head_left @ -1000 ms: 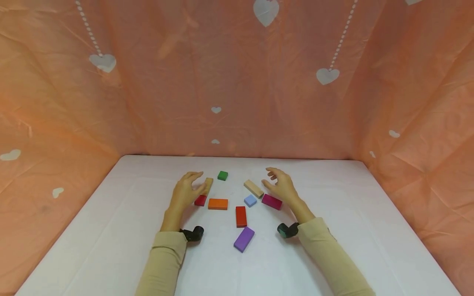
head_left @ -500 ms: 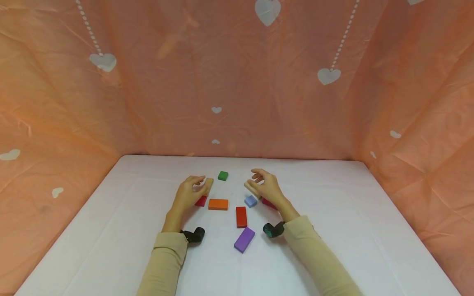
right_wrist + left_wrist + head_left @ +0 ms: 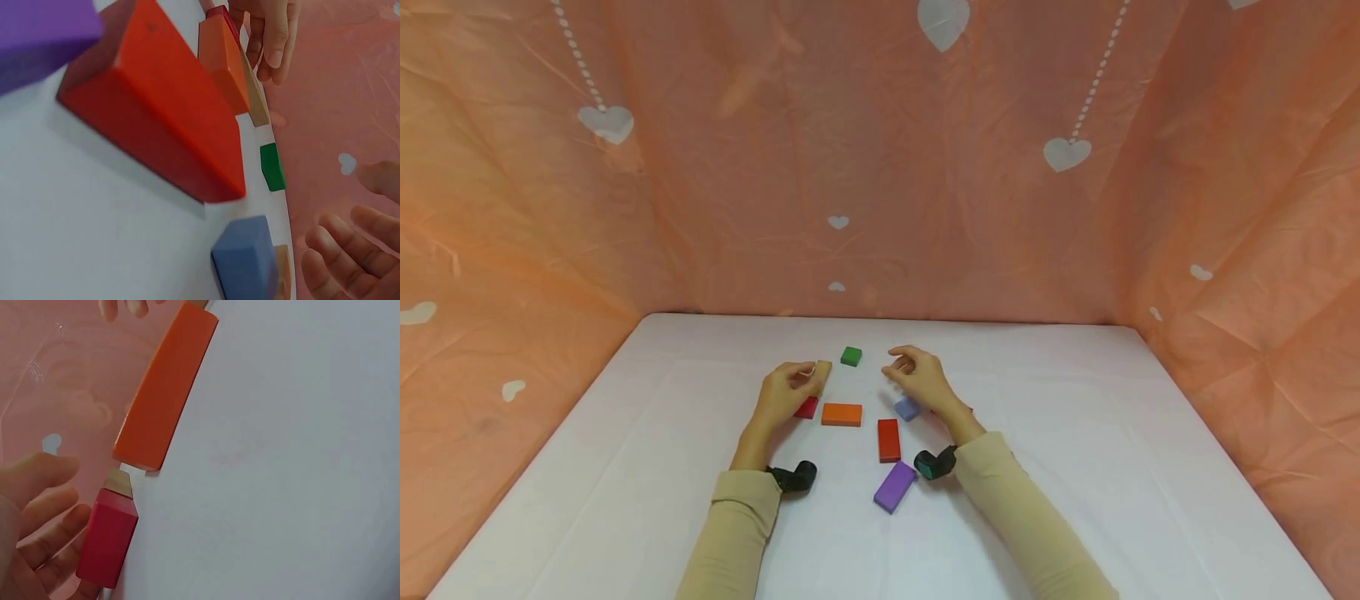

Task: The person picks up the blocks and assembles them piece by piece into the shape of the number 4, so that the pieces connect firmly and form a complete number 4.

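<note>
My left hand [image 3: 778,396] hovers beside a plain wooden block [image 3: 824,373], its thumb overlapping that block in the head view. Just below it lies a crimson block [image 3: 806,407], partly covered by the hand. In the left wrist view its loosely bent fingers [image 3: 53,544] appear behind the crimson block, holding nothing. My right hand [image 3: 925,383] is over the right-hand blocks with fingers apart and nothing between them. Under it are a light blue block [image 3: 907,409] and a second wooden block [image 3: 284,269], hidden in the head view. A magenta block is mostly covered by the right wrist.
Between the hands lie an orange block [image 3: 842,415] and a red block [image 3: 889,440]. A purple block [image 3: 895,487] is nearer the front, and a small green block [image 3: 851,357] farther back. The white-covered table [image 3: 1045,517] is surrounded by an orange curtain [image 3: 760,183] with hearts.
My right hand has moved left, from beside the magenta block to over the second wooden block, covering it. My left hand has lowered slightly, its fingertips nearer its thumb. The visible blocks stay put.
</note>
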Tool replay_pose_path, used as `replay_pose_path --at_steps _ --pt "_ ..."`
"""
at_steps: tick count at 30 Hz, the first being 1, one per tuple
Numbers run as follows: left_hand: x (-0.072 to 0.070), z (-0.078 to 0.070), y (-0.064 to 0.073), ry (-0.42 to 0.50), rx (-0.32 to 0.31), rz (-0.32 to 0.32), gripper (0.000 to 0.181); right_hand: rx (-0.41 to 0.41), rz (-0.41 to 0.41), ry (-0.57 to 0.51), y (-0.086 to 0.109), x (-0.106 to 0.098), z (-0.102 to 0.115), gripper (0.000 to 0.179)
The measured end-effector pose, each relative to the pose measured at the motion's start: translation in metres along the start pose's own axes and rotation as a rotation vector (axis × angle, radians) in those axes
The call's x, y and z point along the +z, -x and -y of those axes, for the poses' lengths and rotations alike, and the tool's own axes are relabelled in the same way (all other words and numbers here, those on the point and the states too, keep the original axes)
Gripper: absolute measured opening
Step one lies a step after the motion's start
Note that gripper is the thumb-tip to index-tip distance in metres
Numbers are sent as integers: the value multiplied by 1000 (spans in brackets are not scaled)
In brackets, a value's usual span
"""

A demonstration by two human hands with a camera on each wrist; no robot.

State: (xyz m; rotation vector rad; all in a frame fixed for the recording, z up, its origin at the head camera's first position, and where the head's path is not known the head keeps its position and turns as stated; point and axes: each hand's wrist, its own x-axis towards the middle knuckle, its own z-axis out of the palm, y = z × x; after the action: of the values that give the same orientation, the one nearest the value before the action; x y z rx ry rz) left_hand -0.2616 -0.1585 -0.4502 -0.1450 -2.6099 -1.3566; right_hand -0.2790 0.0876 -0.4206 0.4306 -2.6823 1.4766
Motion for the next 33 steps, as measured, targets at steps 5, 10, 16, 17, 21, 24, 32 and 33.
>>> replay_pose_path --at_steps 5,10,16,17,21,24,32,33 --pt "1 3 0 -8 -14 -7 39 1 23 6 -4 8 2 39" --pt "-1 3 -1 -25 -49 12 39 6 43 14 -8 15 5 38" --pt "-3 5 -2 -34 -84 47 42 66 104 -29 -16 26 6 40" --pt "-4 5 -3 -32 -85 49 41 79 112 -43 -18 27 6 40" --pt "-5 7 -4 -31 -90 64 40 121 130 -103 -22 33 8 41" --pt "-6 6 -4 -37 -104 81 41 151 137 -141 -25 38 6 40" --pt "-7 2 -2 -36 -113 102 41 215 142 -176 -30 46 6 39" --pt "-7 2 -2 -37 -111 105 41 221 144 -178 -30 47 7 39"
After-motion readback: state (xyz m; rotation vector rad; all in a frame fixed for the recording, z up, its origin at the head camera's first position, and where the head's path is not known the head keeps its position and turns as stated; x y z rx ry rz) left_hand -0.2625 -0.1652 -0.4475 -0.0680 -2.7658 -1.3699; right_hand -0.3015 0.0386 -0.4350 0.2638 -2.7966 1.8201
